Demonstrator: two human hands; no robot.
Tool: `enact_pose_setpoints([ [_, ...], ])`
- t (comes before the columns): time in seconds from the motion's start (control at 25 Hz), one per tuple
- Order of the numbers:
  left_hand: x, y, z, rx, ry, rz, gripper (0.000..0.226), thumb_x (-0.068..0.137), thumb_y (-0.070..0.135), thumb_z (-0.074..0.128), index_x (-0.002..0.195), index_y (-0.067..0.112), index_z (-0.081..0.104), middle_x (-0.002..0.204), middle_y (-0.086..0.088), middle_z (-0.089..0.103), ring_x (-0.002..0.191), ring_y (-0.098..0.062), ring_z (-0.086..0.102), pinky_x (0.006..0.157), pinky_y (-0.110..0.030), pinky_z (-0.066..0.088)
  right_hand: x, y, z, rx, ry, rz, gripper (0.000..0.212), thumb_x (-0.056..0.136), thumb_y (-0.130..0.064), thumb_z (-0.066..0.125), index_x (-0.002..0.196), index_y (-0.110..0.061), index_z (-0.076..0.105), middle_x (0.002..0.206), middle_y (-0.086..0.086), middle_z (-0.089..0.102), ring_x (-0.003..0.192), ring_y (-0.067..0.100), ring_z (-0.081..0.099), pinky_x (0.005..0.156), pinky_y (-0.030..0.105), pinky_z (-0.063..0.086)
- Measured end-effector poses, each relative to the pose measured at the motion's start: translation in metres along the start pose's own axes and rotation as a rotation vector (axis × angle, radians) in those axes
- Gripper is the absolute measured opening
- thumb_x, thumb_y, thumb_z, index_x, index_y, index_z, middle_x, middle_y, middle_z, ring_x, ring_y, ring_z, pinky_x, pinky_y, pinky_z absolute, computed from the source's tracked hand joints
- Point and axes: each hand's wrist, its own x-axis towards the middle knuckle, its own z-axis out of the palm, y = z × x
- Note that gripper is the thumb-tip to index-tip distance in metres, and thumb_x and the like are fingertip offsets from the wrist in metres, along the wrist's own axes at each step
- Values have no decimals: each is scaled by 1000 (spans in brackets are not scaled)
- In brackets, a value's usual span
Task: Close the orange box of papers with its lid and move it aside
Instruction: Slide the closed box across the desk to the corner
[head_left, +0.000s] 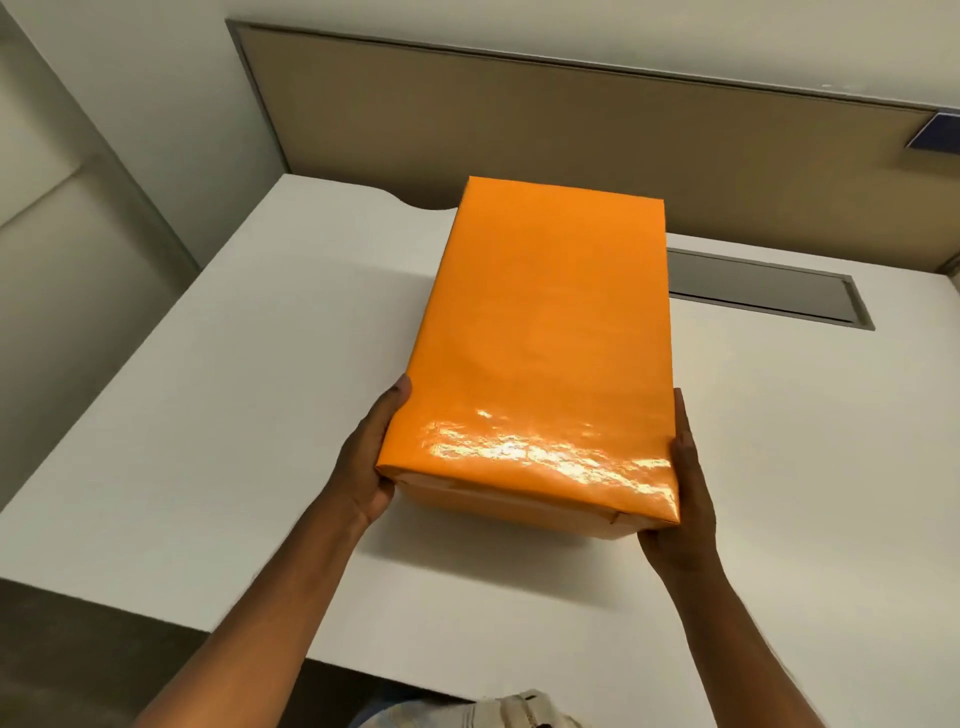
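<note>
The orange box (545, 332) lies lengthwise on the white desk (234, 389), its glossy orange lid on top and covering it. No papers show. My left hand (371, 462) presses flat against the box's near left side. My right hand (680, 483) clasps the near right corner, fingers up along the side. Both hands grip the box between them at its near end.
A grey cable-slot cover (763, 288) is set into the desk right of the box. A tan partition panel (571, 130) stands behind the desk. The desk's left edge drops off beside a grey wall (78, 208). A curved notch (415, 202) cuts the back edge.
</note>
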Motion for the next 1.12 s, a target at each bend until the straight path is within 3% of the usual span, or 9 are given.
enact_pose_setpoints([
  [0.12,21,63,-42,17,5,59,50,63,59,70,108,36,68,109,-2,76,95,-26,73,66,-38,59,35,12,70,-11,-29,-20,46,98,-42,33,143,-44,39,152,-7,41,135,25,47,104,48,47],
  [0.28,64,133,-98,53,22,105,42,78,56,62,115,35,65,114,-2,74,99,-25,72,71,-39,59,87,35,158,28,-45,10,48,99,-41,32,147,-39,35,156,-3,36,138,28,41,111,57,36],
  [0.44,109,183,-143,80,52,148,51,80,55,63,124,30,61,119,-4,72,103,-25,71,76,-39,58,137,54,227,38,-61,54,48,103,-39,26,151,-34,27,156,3,34,137,34,41,110,62,33],
  [0.6,148,217,-189,71,52,178,45,78,55,64,118,34,62,107,0,76,90,-20,74,66,-34,59,182,74,283,10,-65,67,52,102,-43,31,151,-30,26,156,4,35,137,32,42,111,61,33],
  [0.72,168,233,-216,66,76,189,41,80,52,61,116,33,62,99,2,78,83,-18,74,63,-32,58,202,88,315,-29,-59,55,58,96,-47,36,151,-32,27,155,1,37,135,29,45,110,59,35],
  [1.12,227,259,-268,99,116,182,34,83,52,56,113,36,60,92,5,76,86,-21,65,64,-32,52,257,124,362,-103,-59,74,72,84,-61,47,149,-38,29,155,-3,38,135,25,45,112,57,35],
])
